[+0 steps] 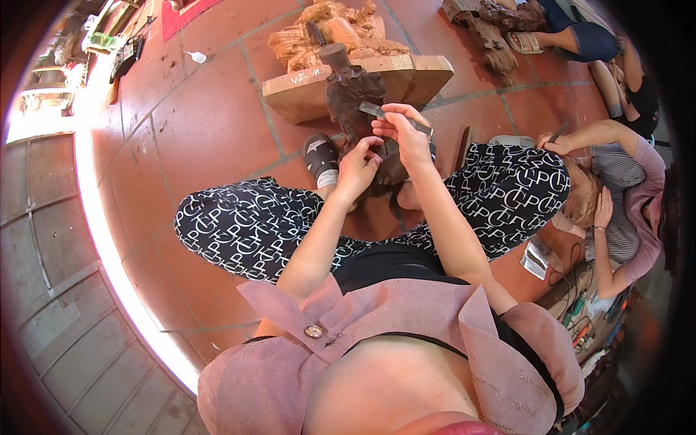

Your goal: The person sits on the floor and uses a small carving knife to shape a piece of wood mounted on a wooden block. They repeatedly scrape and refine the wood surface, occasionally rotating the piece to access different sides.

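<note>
"Figure (353, 94) of dark carved wood, upper middle of the frame: how does it stand?"

"Roughly upright, leaning a little, its upper part overlapping a thick pale slab (290, 96) behind it. A reddish-brown carving (341, 32) lies on that slab, at the top of the frame."

"And the right hand (407, 134)?"

"Just right of the figure, fingers closed around a flat metal tool (372, 110). Its blade points left, close to the wood; whether it touches, I cannot tell."

"What about the left hand (360, 170)?"

"Near the centre of the frame, beside the figure's lower part, fingers bent. I can't tell whether they grip the wood or only rest by it."

"What lies around?"

"A reddish tiled floor (196, 130). At the upper right, a rough dark log (489, 43) lies near a sandalled foot (523, 42). By the right edge, a co-worker in a pink sleeve (651, 185) has one hand closed on a slim tool (560, 130), the other laid on a brown wooden piece (580, 196)."

"Lower right?"

"A flat shiny object (535, 259) and, farther right, a jumble of small things (580, 312), too small to tell apart."
</note>
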The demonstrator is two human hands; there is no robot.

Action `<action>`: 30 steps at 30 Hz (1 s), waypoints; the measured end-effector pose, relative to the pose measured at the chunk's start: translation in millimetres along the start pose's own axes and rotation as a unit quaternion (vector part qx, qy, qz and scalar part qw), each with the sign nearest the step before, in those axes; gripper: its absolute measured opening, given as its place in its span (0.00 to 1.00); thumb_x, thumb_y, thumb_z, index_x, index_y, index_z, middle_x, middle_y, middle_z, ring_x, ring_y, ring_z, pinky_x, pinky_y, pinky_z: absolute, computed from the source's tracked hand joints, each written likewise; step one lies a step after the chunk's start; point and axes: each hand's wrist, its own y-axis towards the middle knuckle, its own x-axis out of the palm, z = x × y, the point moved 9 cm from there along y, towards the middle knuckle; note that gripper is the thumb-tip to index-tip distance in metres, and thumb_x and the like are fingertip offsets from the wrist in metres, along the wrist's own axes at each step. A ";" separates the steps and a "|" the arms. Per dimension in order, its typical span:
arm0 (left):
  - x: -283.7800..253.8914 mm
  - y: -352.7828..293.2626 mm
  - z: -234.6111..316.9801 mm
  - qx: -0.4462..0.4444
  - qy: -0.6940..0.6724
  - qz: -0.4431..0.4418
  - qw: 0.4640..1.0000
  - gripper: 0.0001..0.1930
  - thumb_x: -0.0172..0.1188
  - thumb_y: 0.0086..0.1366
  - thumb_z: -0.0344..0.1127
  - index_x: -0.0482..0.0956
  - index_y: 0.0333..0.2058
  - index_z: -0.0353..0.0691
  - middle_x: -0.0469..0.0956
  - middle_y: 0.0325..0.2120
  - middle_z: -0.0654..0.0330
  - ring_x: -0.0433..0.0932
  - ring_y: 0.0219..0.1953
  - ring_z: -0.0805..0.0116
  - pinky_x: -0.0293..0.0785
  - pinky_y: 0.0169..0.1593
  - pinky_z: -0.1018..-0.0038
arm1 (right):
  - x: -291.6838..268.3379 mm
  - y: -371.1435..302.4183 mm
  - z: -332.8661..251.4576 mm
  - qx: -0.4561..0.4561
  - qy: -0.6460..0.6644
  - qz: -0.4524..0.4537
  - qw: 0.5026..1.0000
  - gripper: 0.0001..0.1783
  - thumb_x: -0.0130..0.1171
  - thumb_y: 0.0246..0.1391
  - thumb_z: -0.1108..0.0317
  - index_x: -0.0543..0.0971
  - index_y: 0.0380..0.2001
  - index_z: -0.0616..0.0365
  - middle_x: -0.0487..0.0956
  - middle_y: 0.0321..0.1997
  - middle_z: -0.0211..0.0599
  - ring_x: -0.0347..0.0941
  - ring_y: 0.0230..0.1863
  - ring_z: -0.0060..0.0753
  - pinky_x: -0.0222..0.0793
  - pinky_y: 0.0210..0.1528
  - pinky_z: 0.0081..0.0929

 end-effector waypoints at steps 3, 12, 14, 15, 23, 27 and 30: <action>-0.6 0.4 -1.3 -0.020 -0.001 -0.004 1.000 0.20 0.53 0.56 0.20 0.71 0.48 0.42 0.76 0.26 0.62 0.75 0.31 0.76 0.71 0.38 0.79 | 15.5 -2.8 -10.5 0.000 0.017 -0.030 0.999 0.09 0.51 0.54 0.76 0.75 0.39 0.67 0.78 0.33 0.44 0.79 0.33 0.37 0.78 0.36 0.29; -4.5 -1.3 1.9 -0.025 0.006 0.012 1.000 0.18 0.56 0.56 0.26 0.73 0.46 0.45 0.78 0.26 0.58 0.78 0.31 0.67 0.72 0.39 0.72 | 1.6 -2.3 0.5 0.019 0.043 -0.001 0.999 0.09 0.52 0.53 0.75 0.76 0.37 0.66 0.79 0.30 0.43 0.79 0.30 0.36 0.78 0.33 0.28; -1.1 -1.5 -0.1 -0.026 -0.002 0.002 1.000 0.18 0.55 0.56 0.24 0.72 0.46 0.44 0.77 0.26 0.60 0.77 0.30 0.70 0.72 0.38 0.74 | 11.8 -0.3 -1.5 0.016 0.045 -0.018 0.999 0.09 0.52 0.53 0.75 0.76 0.37 0.66 0.78 0.32 0.44 0.79 0.31 0.37 0.78 0.34 0.28; -3.9 -0.5 4.7 -0.020 0.002 0.001 1.000 0.19 0.54 0.56 0.22 0.72 0.47 0.43 0.76 0.26 0.61 0.76 0.30 0.72 0.72 0.38 0.76 | 15.4 4.7 0.1 0.016 0.047 -0.019 0.999 0.09 0.52 0.53 0.75 0.76 0.37 0.66 0.78 0.32 0.44 0.79 0.31 0.37 0.78 0.34 0.28; -4.6 -2.0 0.3 -0.016 0.005 0.015 1.000 0.18 0.56 0.56 0.27 0.73 0.47 0.47 0.78 0.27 0.59 0.78 0.32 0.66 0.72 0.40 0.70 | 9.4 -2.2 -3.5 0.011 0.043 -0.013 0.999 0.10 0.51 0.54 0.75 0.75 0.39 0.67 0.78 0.32 0.44 0.79 0.33 0.38 0.78 0.36 0.29; -6.7 -1.8 7.6 -0.023 0.014 0.007 1.000 0.20 0.55 0.55 0.22 0.71 0.47 0.43 0.77 0.26 0.61 0.78 0.33 0.73 0.72 0.39 0.76 | 2.3 2.0 8.3 0.014 0.040 -0.002 0.999 0.10 0.51 0.54 0.75 0.75 0.39 0.67 0.78 0.32 0.44 0.79 0.32 0.37 0.78 0.35 0.29; -4.7 -3.5 9.0 -0.020 0.010 0.013 1.000 0.19 0.55 0.55 0.22 0.72 0.47 0.43 0.76 0.25 0.62 0.77 0.31 0.73 0.72 0.39 0.76 | -15.9 -4.4 7.0 0.026 0.022 0.011 0.999 0.09 0.51 0.55 0.76 0.74 0.39 0.67 0.78 0.33 0.46 0.79 0.35 0.40 0.78 0.37 0.31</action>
